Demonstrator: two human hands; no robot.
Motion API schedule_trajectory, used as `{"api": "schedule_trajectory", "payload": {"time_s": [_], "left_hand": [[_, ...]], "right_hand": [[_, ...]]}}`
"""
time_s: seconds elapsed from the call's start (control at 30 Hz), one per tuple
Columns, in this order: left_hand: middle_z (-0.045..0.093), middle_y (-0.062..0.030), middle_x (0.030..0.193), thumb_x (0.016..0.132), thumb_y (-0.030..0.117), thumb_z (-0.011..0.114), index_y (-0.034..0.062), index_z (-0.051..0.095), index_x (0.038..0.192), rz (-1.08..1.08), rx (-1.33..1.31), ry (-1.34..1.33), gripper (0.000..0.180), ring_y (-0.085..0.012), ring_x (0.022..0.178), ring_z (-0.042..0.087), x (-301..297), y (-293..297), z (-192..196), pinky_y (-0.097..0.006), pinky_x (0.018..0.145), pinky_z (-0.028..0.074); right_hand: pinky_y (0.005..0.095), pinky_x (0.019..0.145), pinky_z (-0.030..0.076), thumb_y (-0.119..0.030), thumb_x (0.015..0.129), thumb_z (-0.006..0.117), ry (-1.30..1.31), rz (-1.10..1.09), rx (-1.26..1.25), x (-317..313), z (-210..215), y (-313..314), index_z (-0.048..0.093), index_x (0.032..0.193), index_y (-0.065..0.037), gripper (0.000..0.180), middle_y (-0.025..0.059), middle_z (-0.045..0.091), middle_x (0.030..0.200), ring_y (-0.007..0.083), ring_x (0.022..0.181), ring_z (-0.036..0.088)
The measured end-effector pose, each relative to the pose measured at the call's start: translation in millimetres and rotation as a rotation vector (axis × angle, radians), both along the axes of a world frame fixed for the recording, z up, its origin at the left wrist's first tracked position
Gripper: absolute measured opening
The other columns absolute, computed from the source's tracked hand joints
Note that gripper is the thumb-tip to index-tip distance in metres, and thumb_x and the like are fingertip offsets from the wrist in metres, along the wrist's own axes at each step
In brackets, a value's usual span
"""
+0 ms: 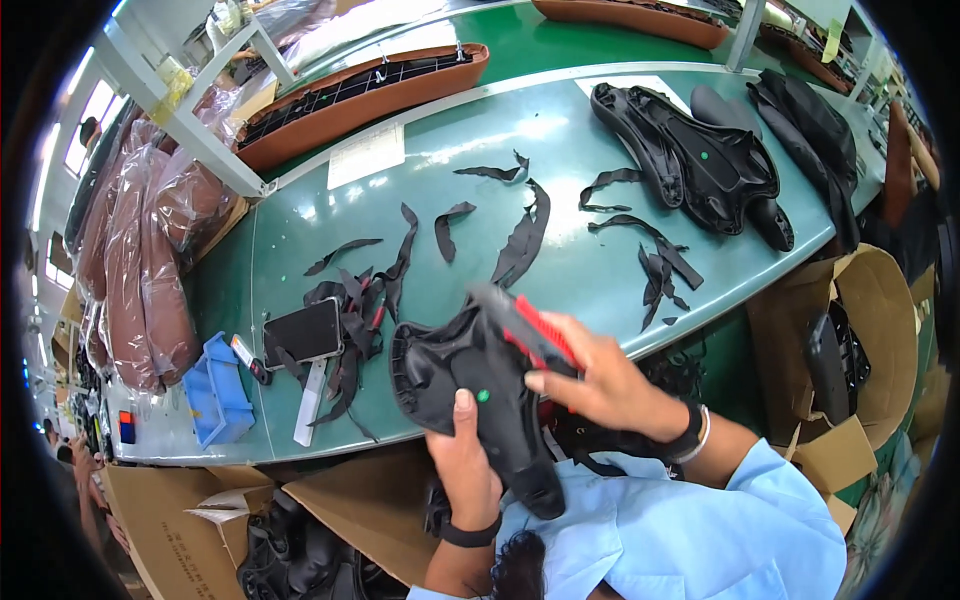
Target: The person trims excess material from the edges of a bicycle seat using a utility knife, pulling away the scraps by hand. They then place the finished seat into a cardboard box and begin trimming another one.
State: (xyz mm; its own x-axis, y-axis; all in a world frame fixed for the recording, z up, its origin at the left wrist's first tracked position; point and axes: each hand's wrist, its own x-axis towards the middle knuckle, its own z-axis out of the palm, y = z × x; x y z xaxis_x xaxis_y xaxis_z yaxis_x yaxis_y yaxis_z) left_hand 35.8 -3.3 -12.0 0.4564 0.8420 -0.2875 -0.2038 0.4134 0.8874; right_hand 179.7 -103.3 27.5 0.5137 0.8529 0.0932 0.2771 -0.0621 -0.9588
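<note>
Near the front table edge, my left hand [468, 465] grips a black moulded, padded part [475, 375] by its side, thumb on top. The part has a rounded wide end, a narrow end and a small green dot. My right hand [605, 385] is closed around a tool with a red-and-black handle [540, 335]. The tool's grey front end is blurred and lies over the part's far edge, so its kind cannot be made out. Black material scraps [525, 235] lie on the table beyond my hands.
Similar black parts [690, 160] lie at the far right. A phone [303, 332], a blue bin [218, 390] and a scrap pile [355, 320] are at left. Cardboard boxes [170, 530] holding black parts stand below the table. Brown padded pieces [150, 270] hang at left; a metal frame [175, 105] rises behind.
</note>
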Motion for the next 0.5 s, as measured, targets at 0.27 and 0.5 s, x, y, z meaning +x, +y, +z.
{"api": "schedule_trajectory", "payload": {"time_s": [0.27, 0.5], "left_hand": [[0.064, -0.0104, 0.075, 0.093, 0.024, 0.061, 0.0004, 0.059, 0.087, -0.93, 0.546, 0.273, 0.024, -0.0223, 0.063, 0.064, 22, 17, 44, -0.033, 0.056, 0.049], [0.054, -0.011, 0.077, 0.088, 0.02, 0.061, 0.0028, 0.059, 0.087, -0.496, 1.34, 0.479, 0.017, -0.0362, 0.077, 0.057, 113, 51, 15, -0.046, 0.07, 0.044]], "right_hand": [[0.0311, 0.081, 0.047, -0.013, 0.077, 0.076, -0.086, -0.096, -0.091, 80, -4, 33, 0.054, 0.122, -0.002, 0.052, 0.0097, 0.063, 0.096, 0.0169, 0.086, 0.058], [0.0328, 0.078, 0.049, -0.014, 0.081, 0.072, -0.202, -0.041, -0.044, 89, -4, 20, 0.052, 0.127, -0.006, 0.051, 0.0111, 0.064, 0.095, 0.0219, 0.085, 0.062]]}}
